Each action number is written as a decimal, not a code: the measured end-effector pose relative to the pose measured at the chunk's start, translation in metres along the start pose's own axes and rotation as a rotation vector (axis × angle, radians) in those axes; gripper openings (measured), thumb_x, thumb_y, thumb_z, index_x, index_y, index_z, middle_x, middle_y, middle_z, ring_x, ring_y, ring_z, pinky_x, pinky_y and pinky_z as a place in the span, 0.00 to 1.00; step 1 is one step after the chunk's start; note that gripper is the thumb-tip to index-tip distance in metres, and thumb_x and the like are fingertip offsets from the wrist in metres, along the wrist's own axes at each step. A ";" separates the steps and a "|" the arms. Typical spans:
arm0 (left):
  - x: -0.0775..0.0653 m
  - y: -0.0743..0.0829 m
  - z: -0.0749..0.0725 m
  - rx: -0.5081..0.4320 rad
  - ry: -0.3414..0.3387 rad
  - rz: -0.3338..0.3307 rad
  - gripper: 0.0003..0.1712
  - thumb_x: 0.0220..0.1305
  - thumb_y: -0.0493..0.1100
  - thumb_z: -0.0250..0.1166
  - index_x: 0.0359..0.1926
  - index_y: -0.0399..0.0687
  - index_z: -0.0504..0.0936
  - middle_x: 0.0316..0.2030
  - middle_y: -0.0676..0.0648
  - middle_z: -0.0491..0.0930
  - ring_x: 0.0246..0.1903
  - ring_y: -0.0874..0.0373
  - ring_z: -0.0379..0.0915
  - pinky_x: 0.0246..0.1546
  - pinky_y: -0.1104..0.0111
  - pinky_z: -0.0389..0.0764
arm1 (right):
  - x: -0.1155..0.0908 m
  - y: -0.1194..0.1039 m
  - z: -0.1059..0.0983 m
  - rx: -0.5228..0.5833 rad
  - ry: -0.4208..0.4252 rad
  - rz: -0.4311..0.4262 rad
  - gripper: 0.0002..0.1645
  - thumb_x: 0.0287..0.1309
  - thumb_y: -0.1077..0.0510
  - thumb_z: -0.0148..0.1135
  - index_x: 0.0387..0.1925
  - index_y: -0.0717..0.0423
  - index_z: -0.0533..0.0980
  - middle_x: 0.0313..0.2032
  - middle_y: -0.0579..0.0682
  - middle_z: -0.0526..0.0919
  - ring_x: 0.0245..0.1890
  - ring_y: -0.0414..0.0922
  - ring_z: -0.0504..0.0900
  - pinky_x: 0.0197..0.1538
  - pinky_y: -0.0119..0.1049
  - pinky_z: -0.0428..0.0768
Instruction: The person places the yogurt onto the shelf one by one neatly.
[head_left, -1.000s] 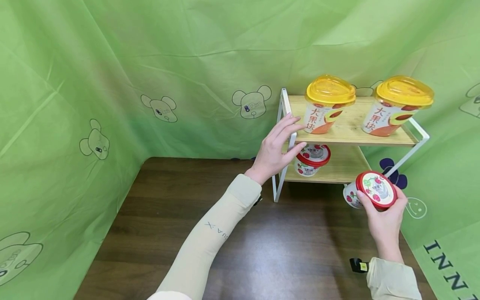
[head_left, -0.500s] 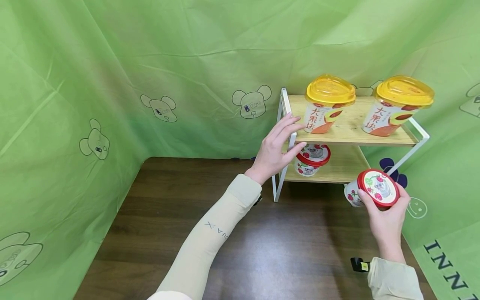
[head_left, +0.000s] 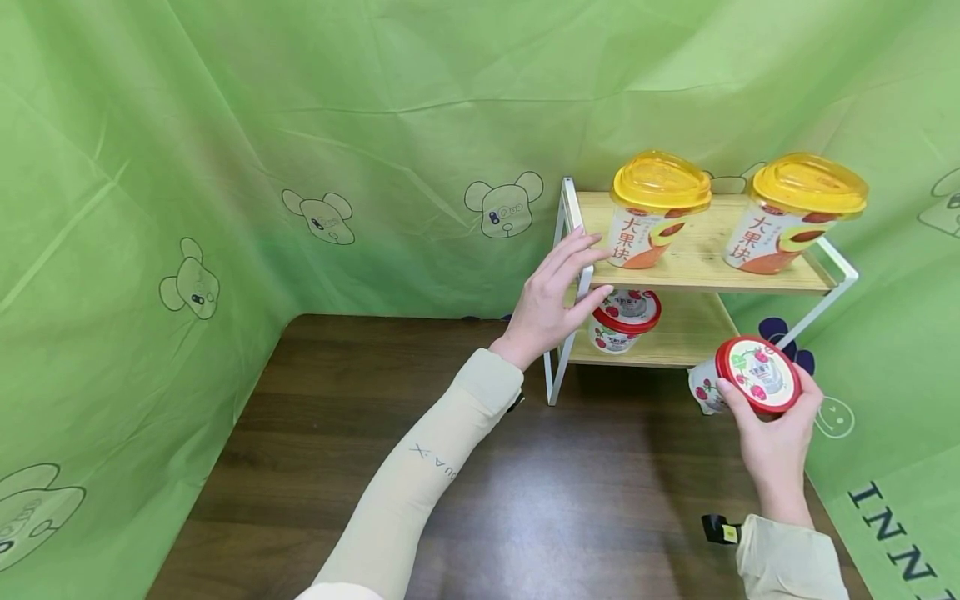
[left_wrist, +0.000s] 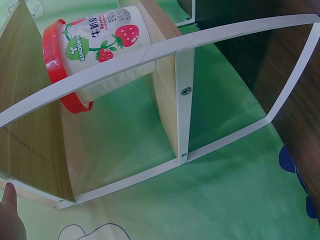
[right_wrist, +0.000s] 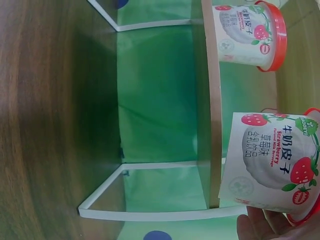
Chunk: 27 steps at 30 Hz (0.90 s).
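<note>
My right hand (head_left: pixel 776 450) grips a strawberry milk cup (head_left: pixel 757 375) by its red lid, thumb on the near-left rim. The cup tilts, its lid turned up toward the head camera, beside the rack's right front leg. In the right wrist view this held cup (right_wrist: pixel 275 160) overlaps the front edge of the lower shelf (right_wrist: pixel 212 100). At the rack's upper left corner, my left hand (head_left: pixel 546 300) rests with its fingers extended along the white frame (head_left: pixel 573 204). A second strawberry milk cup (head_left: pixel 624 321) stands on the lower shelf's left side, partly covered by the upper board.
Two fruit cups with yellow lids, one left (head_left: pixel 652 208) and one right (head_left: pixel 787 212), stand on the upper shelf (head_left: pixel 705 262). Dark wooden tabletop (head_left: pixel 585 492) lies under the rack. Green printed cloth (head_left: pixel 420 150) hangs behind and at both sides.
My right hand and the strawberry milk cup have shifted slightly up and to the right, with the lid turning a little more toward the head camera. My left hand stays in place.
</note>
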<state>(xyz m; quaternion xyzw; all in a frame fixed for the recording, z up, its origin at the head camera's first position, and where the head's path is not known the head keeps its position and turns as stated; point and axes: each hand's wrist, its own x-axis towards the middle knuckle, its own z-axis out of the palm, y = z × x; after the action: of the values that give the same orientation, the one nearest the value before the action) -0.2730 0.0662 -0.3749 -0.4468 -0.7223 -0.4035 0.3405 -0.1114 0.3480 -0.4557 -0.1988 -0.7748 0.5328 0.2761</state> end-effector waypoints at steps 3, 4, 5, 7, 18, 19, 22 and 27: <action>0.000 0.000 0.000 0.002 0.000 0.001 0.24 0.67 0.43 0.70 0.61 0.41 0.78 0.67 0.40 0.72 0.75 0.55 0.52 0.73 0.64 0.56 | 0.000 -0.001 0.000 -0.001 0.003 -0.006 0.51 0.60 0.56 0.72 0.75 0.42 0.51 0.66 0.41 0.60 0.66 0.40 0.60 0.71 0.33 0.60; 0.000 0.000 0.000 0.002 0.000 0.002 0.24 0.67 0.43 0.70 0.61 0.41 0.78 0.67 0.40 0.72 0.75 0.54 0.52 0.73 0.64 0.56 | 0.000 -0.001 0.000 -0.002 0.004 -0.009 0.51 0.60 0.56 0.72 0.75 0.42 0.52 0.66 0.41 0.60 0.66 0.40 0.60 0.71 0.33 0.60; 0.000 0.000 0.000 0.003 0.000 0.002 0.24 0.67 0.43 0.70 0.61 0.41 0.78 0.67 0.40 0.72 0.75 0.54 0.52 0.73 0.64 0.56 | 0.000 -0.001 0.000 -0.003 0.005 -0.011 0.51 0.60 0.56 0.72 0.75 0.42 0.52 0.66 0.41 0.60 0.66 0.40 0.60 0.71 0.33 0.60; 0.000 0.000 0.000 0.002 0.001 0.002 0.24 0.67 0.43 0.70 0.61 0.41 0.78 0.67 0.40 0.72 0.75 0.54 0.53 0.73 0.64 0.56 | 0.000 -0.002 0.001 -0.005 0.006 -0.013 0.51 0.60 0.56 0.72 0.75 0.42 0.51 0.66 0.41 0.60 0.66 0.40 0.60 0.71 0.32 0.60; -0.001 0.000 0.001 0.004 0.000 -0.001 0.24 0.67 0.43 0.70 0.61 0.41 0.78 0.67 0.40 0.71 0.75 0.56 0.51 0.73 0.64 0.56 | -0.002 -0.006 0.002 -0.007 0.008 -0.034 0.50 0.60 0.56 0.72 0.75 0.42 0.52 0.66 0.42 0.60 0.67 0.40 0.60 0.71 0.32 0.59; -0.001 0.000 0.000 0.003 0.000 0.000 0.24 0.67 0.43 0.70 0.61 0.41 0.78 0.67 0.40 0.71 0.75 0.56 0.51 0.73 0.64 0.56 | -0.002 -0.006 0.002 -0.007 0.009 -0.036 0.50 0.60 0.56 0.72 0.75 0.42 0.52 0.66 0.42 0.60 0.66 0.40 0.60 0.71 0.32 0.59; -0.001 0.000 0.001 0.000 0.002 0.002 0.24 0.67 0.43 0.70 0.61 0.41 0.78 0.67 0.40 0.71 0.75 0.55 0.51 0.73 0.64 0.56 | -0.001 -0.006 0.002 -0.007 0.011 -0.039 0.50 0.60 0.56 0.72 0.75 0.42 0.52 0.66 0.42 0.60 0.66 0.40 0.60 0.70 0.32 0.60; -0.001 -0.001 0.001 0.000 0.004 0.003 0.24 0.67 0.43 0.70 0.61 0.41 0.78 0.67 0.40 0.71 0.75 0.55 0.52 0.73 0.64 0.56 | -0.002 -0.007 0.003 -0.008 0.013 -0.035 0.50 0.60 0.56 0.71 0.75 0.41 0.52 0.66 0.42 0.60 0.66 0.40 0.59 0.69 0.31 0.60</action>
<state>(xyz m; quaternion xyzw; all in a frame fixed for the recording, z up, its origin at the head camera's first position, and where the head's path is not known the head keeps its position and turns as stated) -0.2736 0.0664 -0.3759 -0.4469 -0.7209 -0.4040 0.3425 -0.1117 0.3424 -0.4503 -0.1897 -0.7785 0.5235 0.2897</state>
